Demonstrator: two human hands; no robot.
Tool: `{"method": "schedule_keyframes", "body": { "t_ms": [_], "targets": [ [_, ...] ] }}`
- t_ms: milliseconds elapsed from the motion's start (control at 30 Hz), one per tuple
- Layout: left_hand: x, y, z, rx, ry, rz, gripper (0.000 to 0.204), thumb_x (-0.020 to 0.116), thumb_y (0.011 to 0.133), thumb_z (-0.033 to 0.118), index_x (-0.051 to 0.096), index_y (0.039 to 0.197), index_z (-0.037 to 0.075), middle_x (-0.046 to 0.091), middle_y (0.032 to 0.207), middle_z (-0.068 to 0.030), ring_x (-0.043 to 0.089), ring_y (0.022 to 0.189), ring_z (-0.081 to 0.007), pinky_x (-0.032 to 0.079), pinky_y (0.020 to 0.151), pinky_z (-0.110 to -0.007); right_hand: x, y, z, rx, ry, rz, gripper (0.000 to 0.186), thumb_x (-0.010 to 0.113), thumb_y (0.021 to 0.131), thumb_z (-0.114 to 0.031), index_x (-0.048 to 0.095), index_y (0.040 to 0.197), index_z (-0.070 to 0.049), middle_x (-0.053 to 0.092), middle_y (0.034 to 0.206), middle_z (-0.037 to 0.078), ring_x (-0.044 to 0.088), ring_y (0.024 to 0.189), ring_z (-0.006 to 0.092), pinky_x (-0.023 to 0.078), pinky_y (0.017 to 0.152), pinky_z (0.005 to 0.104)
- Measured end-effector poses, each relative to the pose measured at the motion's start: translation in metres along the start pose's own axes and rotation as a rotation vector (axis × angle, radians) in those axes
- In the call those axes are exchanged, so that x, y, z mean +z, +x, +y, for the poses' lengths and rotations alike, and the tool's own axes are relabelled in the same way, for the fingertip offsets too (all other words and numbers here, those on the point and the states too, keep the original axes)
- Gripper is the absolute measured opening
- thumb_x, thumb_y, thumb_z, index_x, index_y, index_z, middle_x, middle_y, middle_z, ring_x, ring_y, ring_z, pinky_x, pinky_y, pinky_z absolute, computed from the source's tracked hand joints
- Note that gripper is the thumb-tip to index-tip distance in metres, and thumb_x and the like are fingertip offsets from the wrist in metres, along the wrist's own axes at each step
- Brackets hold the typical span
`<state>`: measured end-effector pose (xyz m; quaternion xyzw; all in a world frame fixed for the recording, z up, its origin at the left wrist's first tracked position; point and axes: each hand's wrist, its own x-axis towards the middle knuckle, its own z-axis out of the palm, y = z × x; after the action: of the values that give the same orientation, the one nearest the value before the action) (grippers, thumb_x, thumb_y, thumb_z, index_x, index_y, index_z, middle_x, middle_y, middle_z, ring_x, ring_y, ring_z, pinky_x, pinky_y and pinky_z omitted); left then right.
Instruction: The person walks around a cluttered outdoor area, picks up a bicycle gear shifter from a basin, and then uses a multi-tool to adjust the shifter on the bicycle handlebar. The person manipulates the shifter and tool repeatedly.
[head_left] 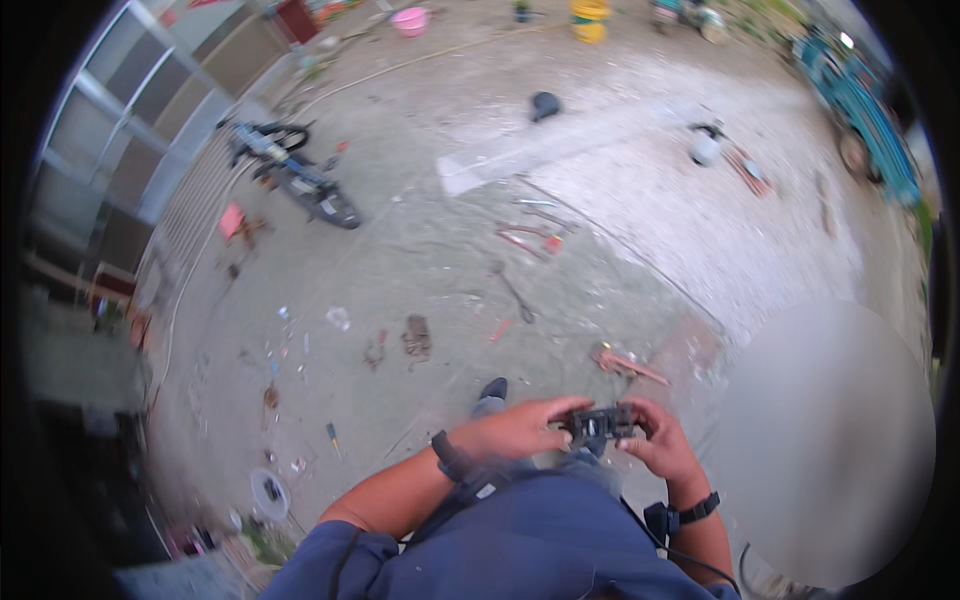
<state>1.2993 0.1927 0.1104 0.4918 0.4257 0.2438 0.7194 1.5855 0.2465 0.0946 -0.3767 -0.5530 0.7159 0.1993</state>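
At the far left stands a wall of framed windows (120,110), with a pale hose (175,310) running along the ground to its right. A round see-through tub (270,493) with dark pieces in it sits low on that side. Further in, a pink thing (231,220), too blurred to make out, lies near a small blue and black bike (300,185), and a screwdriver (334,440) lies on the ground nearer the person. A pink basin (409,22) stands far off at the top. Next comes a rusty brown part (417,339), lying flat.

The left hand (515,430) has its thumb and fingers closed on the left end of a black metal part (600,425), which is held up in front of the person's body, between both hands. Beyond it lie a long dark tool (516,295) and, farther off, a dark rounded thing (545,106). A yellow bucket (590,22) stands at the top edge. A reddish wrench (630,365) lies just beyond the held part. The right hand (662,445) grips the part's right end, fingers curled around it and thumb below. Farther right are a whitish bottle (706,150) and a blue-green cart (868,125).
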Motion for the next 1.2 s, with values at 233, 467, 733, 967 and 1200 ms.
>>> {"method": "schedule_keyframes", "body": {
  "t_ms": [233,467,733,967,1200],
  "targets": [
    [-0.053,-0.079,-0.048,0.040,-0.047,0.160,0.067,0.070,0.096,0.024,0.041,0.151,-0.002,0.058,0.141,-0.0132,0.055,0.129,-0.0198,0.042,0.110,-0.036,0.075,0.109,-0.043,-0.106,-0.342,-0.449,0.063,0.088,0.075,-0.011,0.061,0.131,-0.002,0.067,0.116,0.007,0.063,0.107,0.0189,0.048,0.099,0.0350],
    [-0.151,-0.192,-0.051,0.224,-0.635,0.576,0.055,0.069,0.092,0.004,0.049,0.143,0.001,0.061,0.130,-0.0059,0.059,0.114,-0.0127,0.050,0.095,-0.029,0.253,0.242,-0.101,-0.085,-0.240,-0.467,0.072,0.088,0.080,-0.017,0.053,0.141,-0.003,0.066,0.119,0.011,0.064,0.114,0.0223,0.049,0.103,0.0380],
    [-0.242,-0.280,-0.028,0.498,-0.775,0.914,0.042,0.076,0.092,0.008,0.057,0.129,0.005,0.061,0.122,0.0003,0.057,0.113,-0.0105,0.046,0.100,-0.030,0.393,0.337,-0.152,-0.139,-0.050,-0.670,0.080,0.082,0.085,-0.008,0.036,0.151,-0.003,0.065,0.124,0.010,0.061,0.120,0.0192,0.044,0.110,0.0396],
    [-0.320,-0.286,-0.021,0.461,-0.587,1.101,0.039,0.073,0.092,0.004,0.056,0.127,0.004,0.063,0.118,-0.0016,0.060,0.108,-0.0117,0.048,0.096,-0.029,0.425,0.425,-0.173,-0.103,-0.001,-0.804,0.078,0.079,0.088,-0.007,0.036,0.153,-0.004,0.064,0.124,0.010,0.059,0.121,0.0184,0.044,0.107,0.0378],
    [-0.463,-0.256,-0.011,0.314,-0.413,1.345,0.036,0.071,0.090,-0.004,0.056,0.122,0.004,0.064,0.109,-0.0016,0.062,0.105,-0.0121,0.049,0.096,-0.028,0.435,0.586,-0.191,-0.071,0.015,-0.911,0.073,0.074,0.093,-0.006,0.036,0.155,-0.004,0.062,0.128,0.011,0.057,0.124,0.0187,0.044,0.108,0.0365]
  ]
}}
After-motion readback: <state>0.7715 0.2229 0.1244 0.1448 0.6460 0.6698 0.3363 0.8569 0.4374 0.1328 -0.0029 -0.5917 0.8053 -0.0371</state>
